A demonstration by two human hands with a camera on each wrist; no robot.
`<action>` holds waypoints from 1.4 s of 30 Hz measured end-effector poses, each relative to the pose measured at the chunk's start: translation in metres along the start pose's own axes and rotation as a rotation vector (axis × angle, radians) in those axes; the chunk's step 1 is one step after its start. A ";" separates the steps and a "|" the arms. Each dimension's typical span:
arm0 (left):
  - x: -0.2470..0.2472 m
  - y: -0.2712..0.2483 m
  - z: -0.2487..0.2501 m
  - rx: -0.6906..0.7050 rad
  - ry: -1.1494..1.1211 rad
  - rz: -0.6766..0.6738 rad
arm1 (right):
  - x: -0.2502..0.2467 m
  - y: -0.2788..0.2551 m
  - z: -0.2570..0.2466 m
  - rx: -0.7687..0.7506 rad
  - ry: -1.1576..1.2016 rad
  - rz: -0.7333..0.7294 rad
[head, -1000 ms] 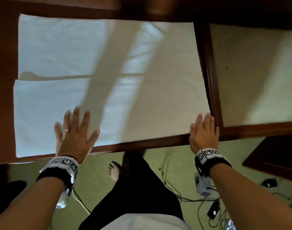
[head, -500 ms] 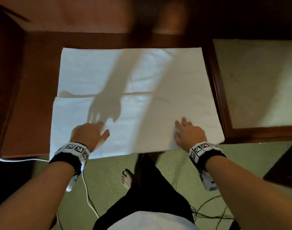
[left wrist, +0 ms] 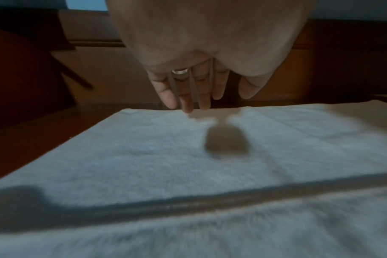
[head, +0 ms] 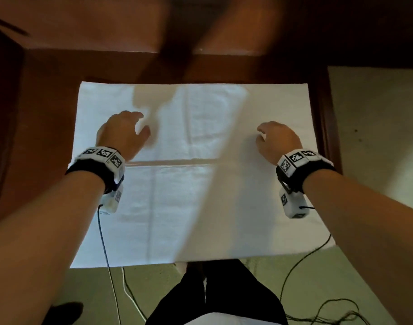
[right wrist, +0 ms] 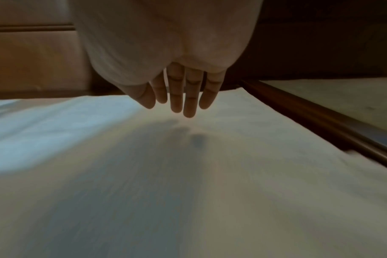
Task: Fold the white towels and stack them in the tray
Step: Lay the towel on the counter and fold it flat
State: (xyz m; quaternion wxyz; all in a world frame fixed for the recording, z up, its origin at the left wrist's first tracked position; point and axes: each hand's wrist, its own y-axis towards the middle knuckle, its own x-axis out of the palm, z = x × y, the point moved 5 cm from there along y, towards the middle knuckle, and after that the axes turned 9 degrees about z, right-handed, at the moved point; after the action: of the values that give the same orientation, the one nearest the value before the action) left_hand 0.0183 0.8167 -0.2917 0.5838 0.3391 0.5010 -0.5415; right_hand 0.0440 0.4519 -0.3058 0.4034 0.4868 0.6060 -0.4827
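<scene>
While the person leans over the dark wooden worktop (head: 43, 118), a white towel (head: 196, 207) lies spread flat across it, its near edge reaching the worktop's front edge above the green carpet (head: 259, 277). A straight horizontal line, a fold or an overlapping edge, crosses the towel about halfway up, and I cannot tell whether it marks one folded towel or two laid one over the other. On the left side, the left hand (head: 121, 132) is held over the far half of the towel, palm down, holding nothing; from the left wrist view its fingers (left wrist: 188, 94) hang nearly straight, a ring (left wrist: 179, 71) on one of them, with the fingertips just above the cloth near its far edge and a shadow beneath them. A marker-covered wristband (head: 99, 158) with a small white box under it sits on that wrist, and a thin cable (head: 105, 242) trails from it across the towel to the floor. Further right, the right hand (head: 278, 139) hovers over the far right part of the towel, also released and empty; its fingers (right wrist: 189, 97) point down, close together, close above the cloth. Just right of the towel runs a raised dark wooden rim (head: 322, 113), and beyond it lies a pale beige surface (head: 376, 137).
</scene>
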 end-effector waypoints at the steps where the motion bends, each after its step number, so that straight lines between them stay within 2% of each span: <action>1: 0.004 0.013 0.001 -0.001 0.005 0.014 | -0.002 0.018 0.002 -0.011 0.013 0.015; 6: 0.026 0.063 0.003 -0.061 -0.082 0.036 | -0.011 0.086 0.018 -0.025 -0.060 0.106; 8: 0.033 0.079 0.006 -0.004 -0.016 0.028 | -0.008 0.103 0.026 -0.043 -0.120 0.078; 11: 0.043 0.093 0.007 0.047 0.157 -0.067 | 0.001 0.114 0.035 -0.074 -0.164 0.005; 13: 0.046 0.097 0.009 0.048 0.208 -0.088 | 0.002 0.114 0.036 -0.100 -0.176 0.040; 16: 0.041 0.098 0.015 0.065 0.251 -0.003 | 0.002 0.114 0.036 -0.111 -0.172 0.107; 21: 0.028 0.095 0.020 0.121 0.235 0.153 | -0.005 0.125 0.026 -0.163 -0.233 0.065; 24: 0.016 0.094 0.023 0.132 0.157 0.167 | -0.011 0.125 0.019 -0.231 -0.254 0.048; 27: 0.000 0.086 0.026 0.174 0.075 0.200 | -0.017 0.123 0.009 -0.273 -0.268 -0.037; 30: -0.018 0.073 0.027 0.206 0.063 0.226 | -0.027 0.113 0.005 -0.309 -0.172 0.028; 33: -0.035 0.058 0.027 0.227 0.092 0.265 | -0.041 0.101 0.011 -0.244 -0.109 0.163; 36: -0.054 0.039 0.026 0.280 0.163 0.326 | -0.055 0.084 0.010 -0.203 -0.134 0.124; 39: -0.071 0.017 0.023 0.324 0.228 0.367 | -0.071 0.062 0.009 -0.210 -0.257 0.051; 42: -0.087 -0.017 0.014 0.374 0.288 0.434 | -0.086 0.023 0.006 -0.187 -0.238 0.142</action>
State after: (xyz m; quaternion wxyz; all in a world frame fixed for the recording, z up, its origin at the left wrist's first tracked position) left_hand 0.0125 0.8259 -0.2025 0.5364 0.6126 0.3861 -0.4334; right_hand 0.0839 0.4297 -0.2288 0.5490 0.4281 0.5601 -0.4490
